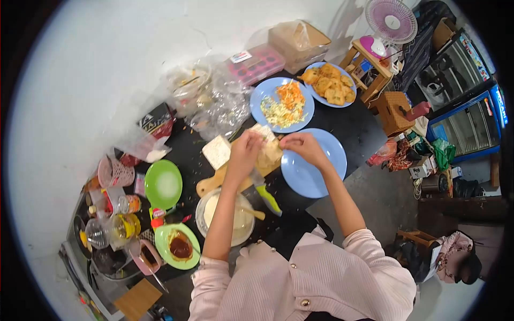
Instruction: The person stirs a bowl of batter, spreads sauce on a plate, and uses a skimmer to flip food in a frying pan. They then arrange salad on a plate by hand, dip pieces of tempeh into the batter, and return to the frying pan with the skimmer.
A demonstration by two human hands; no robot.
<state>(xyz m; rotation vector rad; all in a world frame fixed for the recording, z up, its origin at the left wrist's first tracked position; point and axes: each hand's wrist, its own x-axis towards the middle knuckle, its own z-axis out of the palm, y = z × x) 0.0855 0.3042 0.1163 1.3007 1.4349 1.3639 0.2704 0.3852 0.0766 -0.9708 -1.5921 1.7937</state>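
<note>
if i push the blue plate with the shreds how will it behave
The plate looks smooth and rigid, so it should slide without bending. Its wide, low shape makes tipping unlikely. The shreds lie in loose heaps, so a jerk or tilt would probably send some over the rim.

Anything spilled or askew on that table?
Small pale crumbs litter the black tabletop between the bright green plate and wooden cutting board, looking like spillage. The green-handled knife lies askew, its handle off the board.

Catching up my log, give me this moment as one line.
left hand: at pale food | right hand: fingertips by nearest blue plate's rim | green-handled knife: unheld
</note>
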